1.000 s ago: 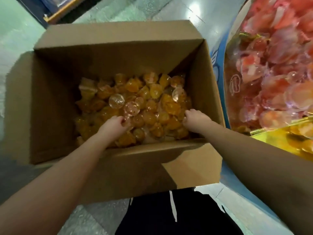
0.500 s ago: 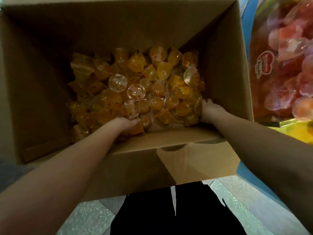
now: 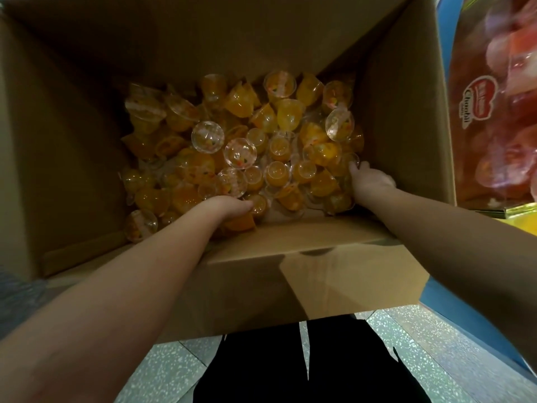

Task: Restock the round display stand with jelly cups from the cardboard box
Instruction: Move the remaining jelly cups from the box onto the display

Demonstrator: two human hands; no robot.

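Note:
The open cardboard box (image 3: 305,257) fills the view, its bottom covered with several orange jelly cups (image 3: 261,141) with clear lids. My left hand (image 3: 228,206) is deep in the pile by the box's near wall, fingers curled down round jelly cups, with an orange cup (image 3: 241,225) just beneath it. By the right wall, my right hand (image 3: 370,181) is pushed into the cups, back of the hand up and most of its fingers buried. The round display stand (image 3: 494,112), holding red jelly cups behind a clear printed wall, stands to the right of the box.
The box walls rise high around both forearms. A folded flap (image 3: 348,283) hangs down the box's near side. Speckled floor tiles (image 3: 162,370) and my dark trousers (image 3: 305,362) lie below. A yellow section of the stand (image 3: 523,219) shows at the right edge.
The view has closed in on the box. Both hands have sunk deeper among the cups, the left toward the near wall, the right against the right wall.

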